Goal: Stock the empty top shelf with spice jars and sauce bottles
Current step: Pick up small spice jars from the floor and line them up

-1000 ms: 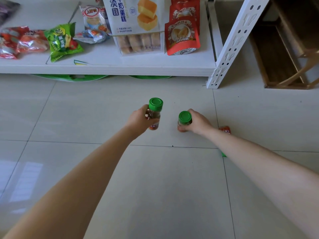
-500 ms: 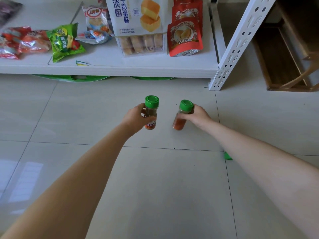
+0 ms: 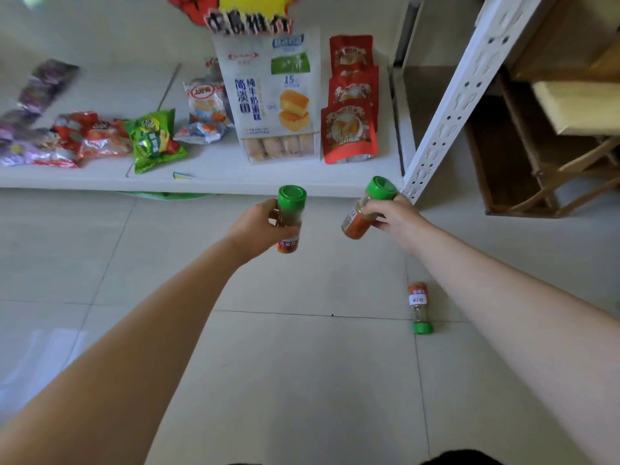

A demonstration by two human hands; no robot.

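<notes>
My left hand (image 3: 256,226) grips an upright spice jar (image 3: 290,218) with a green cap and brown contents, held above the tiled floor. My right hand (image 3: 394,214) grips a second green-capped spice jar (image 3: 364,213) that tilts to the left, its contents orange-red. A third spice jar (image 3: 419,307) lies on its side on the floor below my right forearm, its green cap toward me. The top shelf is out of view.
A low white shelf (image 3: 208,182) just ahead holds snack bags, a cake package (image 3: 275,99) and red pouches (image 3: 350,129). A white perforated rack post (image 3: 446,119) rises at the right. Wooden furniture (image 3: 536,156) stands beyond it.
Both hands have risen from the floor with their jars, and the right jar now tilts. The view has tipped up, and the jar lying on the floor has come into sight.
</notes>
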